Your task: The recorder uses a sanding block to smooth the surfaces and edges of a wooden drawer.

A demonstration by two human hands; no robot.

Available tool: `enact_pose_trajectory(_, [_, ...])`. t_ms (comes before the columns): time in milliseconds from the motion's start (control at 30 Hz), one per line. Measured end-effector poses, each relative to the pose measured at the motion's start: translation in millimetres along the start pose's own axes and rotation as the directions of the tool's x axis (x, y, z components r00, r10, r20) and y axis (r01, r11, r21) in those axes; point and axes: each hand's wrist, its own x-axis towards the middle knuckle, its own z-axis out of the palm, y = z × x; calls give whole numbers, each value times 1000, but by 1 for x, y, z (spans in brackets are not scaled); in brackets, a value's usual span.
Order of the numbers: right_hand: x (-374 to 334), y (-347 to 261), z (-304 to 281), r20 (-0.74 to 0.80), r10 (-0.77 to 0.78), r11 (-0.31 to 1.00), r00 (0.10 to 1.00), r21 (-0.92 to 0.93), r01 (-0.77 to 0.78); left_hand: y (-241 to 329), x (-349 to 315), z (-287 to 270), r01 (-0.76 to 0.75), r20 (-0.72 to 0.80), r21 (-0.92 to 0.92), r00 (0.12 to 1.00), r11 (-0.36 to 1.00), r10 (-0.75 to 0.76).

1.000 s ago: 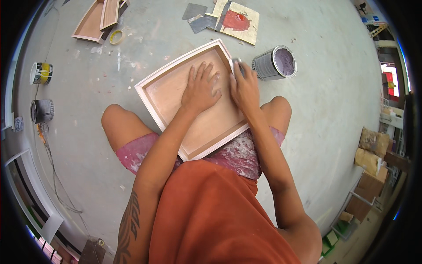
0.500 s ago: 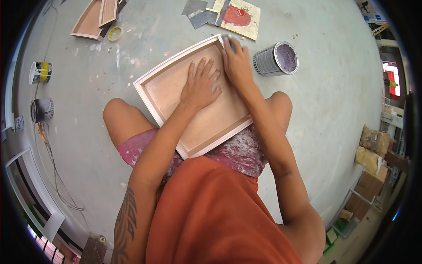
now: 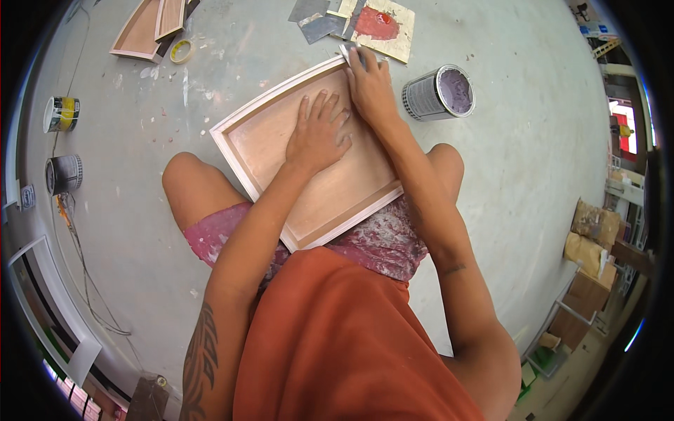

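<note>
A shallow wooden drawer (image 3: 270, 158) with whitened rims rests tilted across my lap, its open side facing up. My left hand (image 3: 318, 137) lies flat on the bottom panel inside it, fingers spread. At the drawer's far right corner, my right hand (image 3: 370, 88) grips what looks like a folded piece of sandpaper (image 3: 345, 52), pale on one part and dark between the fingers. It presses against the rim there; the fingers cover most of it.
Right of the drawer stands an open can of greyish-purple paste (image 3: 456, 91). Beyond lie a board with red paste (image 3: 400, 31) and grey scraper sheets (image 3: 316, 28). A tape roll (image 3: 181, 51), another wooden drawer (image 3: 137, 35) and two cans (image 3: 63, 114) are to the left.
My right hand has slid slightly away and left along the rim with the sandpaper, which now pokes past the far corner. My left hand stays spread inside the drawer.
</note>
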Motion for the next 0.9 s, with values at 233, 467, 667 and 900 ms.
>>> enact_pose_trajectory(233, [-47, -13, -16, 29, 24, 998, 999, -59, -22, 1, -11, 5, 39, -32, -30, 999, 999, -40])
enact_pose_trajectory(467, [-51, -14, -23, 75, 51, 998, 996, -36, -48, -5, -9, 2, 45, -15, -65, 999, 997, -46])
enact_pose_trajectory(667, [-2, -8, 0, 1, 2, 1000, 1000, -27, -2, -1, -2, -4, 37, 51, 4, 998, 999, -37])
enact_pose_trajectory(900, [-58, -8, -24, 36, 10, 997, 999, -81, -7, -3, -6, 1, 35, -49, -63, 998, 997, -39])
